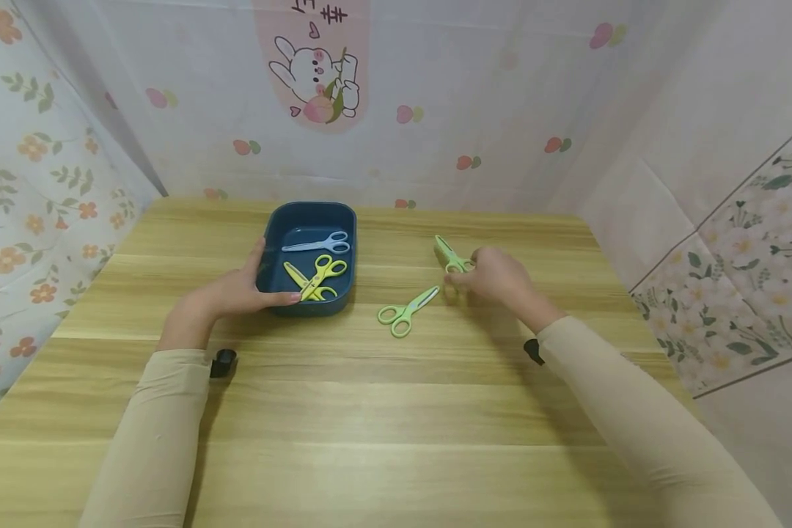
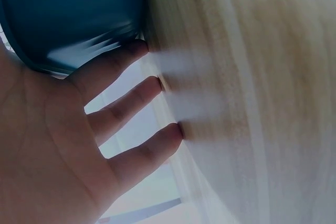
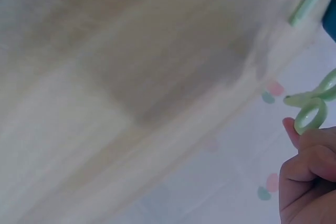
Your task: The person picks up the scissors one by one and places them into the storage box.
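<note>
Nearest on the desk (image 1: 369, 411), green scissors (image 1: 411, 309) lie flat. The left hand (image 1: 227, 295), fingers extended, rests against a blue bin (image 1: 310, 214) holding yellow scissors (image 1: 314, 281) and, farther back, blue scissors (image 1: 320, 245). The right hand (image 1: 500, 277) pinches a second green pair (image 1: 447, 251) by its handles. Behind hangs a printed curtain (image 1: 435, 154).

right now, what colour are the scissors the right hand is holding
Light green: the scissors held by the right hand show best in the head view.
</note>
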Available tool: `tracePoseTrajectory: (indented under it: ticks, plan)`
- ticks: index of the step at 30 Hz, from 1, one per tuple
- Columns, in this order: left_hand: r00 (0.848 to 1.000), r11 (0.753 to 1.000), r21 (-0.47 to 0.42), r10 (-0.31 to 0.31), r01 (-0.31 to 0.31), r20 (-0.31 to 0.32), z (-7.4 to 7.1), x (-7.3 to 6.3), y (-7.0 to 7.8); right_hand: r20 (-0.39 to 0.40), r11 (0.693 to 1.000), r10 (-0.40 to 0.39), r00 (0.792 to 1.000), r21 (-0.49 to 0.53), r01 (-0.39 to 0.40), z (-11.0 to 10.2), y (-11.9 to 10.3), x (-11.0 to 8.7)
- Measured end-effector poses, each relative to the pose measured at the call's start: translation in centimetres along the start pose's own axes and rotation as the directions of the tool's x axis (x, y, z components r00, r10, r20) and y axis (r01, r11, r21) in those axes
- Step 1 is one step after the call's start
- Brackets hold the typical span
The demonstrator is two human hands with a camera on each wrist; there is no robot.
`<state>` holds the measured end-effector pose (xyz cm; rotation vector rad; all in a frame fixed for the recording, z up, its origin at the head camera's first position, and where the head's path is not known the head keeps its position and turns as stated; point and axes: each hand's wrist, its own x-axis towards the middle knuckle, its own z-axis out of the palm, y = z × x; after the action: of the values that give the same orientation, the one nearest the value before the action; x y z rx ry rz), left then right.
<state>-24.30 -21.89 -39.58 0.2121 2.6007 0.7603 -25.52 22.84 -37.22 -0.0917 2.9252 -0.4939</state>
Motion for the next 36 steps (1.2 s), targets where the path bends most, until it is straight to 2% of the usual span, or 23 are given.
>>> tracePoseTrajectory:
  ticks: [5, 13, 17, 28, 33, 36]
  plan:
    - [1.000, 1.000, 0.015, -0.004, 0.004, -0.002, -0.1, 0.0, 0.1, -0.041, 1.000, -0.012, 0.999, 0.013, 0.012, -1.3, -1.1, 0.4]
    - [1.000, 1.000, 0.007, 0.015, -0.014, -0.007, 0.0, 0.0, 0.0, -0.038, 1.000, -0.008, 0.999, 0.025, 0.009, -2.8, -3.7, 0.8]
    - [1.000, 1.000, 0.010, 0.017, -0.017, -0.007, 0.0, 0.1, 0.0, -0.044, 1.000, -0.031, 0.999, 0.004, 0.031, -3.3, -5.4, 0.9]
    - [1.000, 1.000, -0.001, 0.016, -0.016, 0.000, 0.0, 0.1, -0.1, -0.053, 0.988, -0.125, 0.991, -0.098, 0.120, -3.8, -11.8, 2.1]
    - [1.000, 1.000, -0.003, 0.011, -0.011, 0.002, 0.0, 0.2, -0.1, -0.007, 0.983, -0.175, 0.985, -0.061, 0.174, -3.6, -15.0, 2.9]
    - [1.000, 1.000, -0.005, 0.015, -0.015, 0.006, 0.0, 0.2, -0.1, 0.022, 0.983, -0.172, 0.985, -0.065, 0.173, -3.3, -16.8, 3.2]
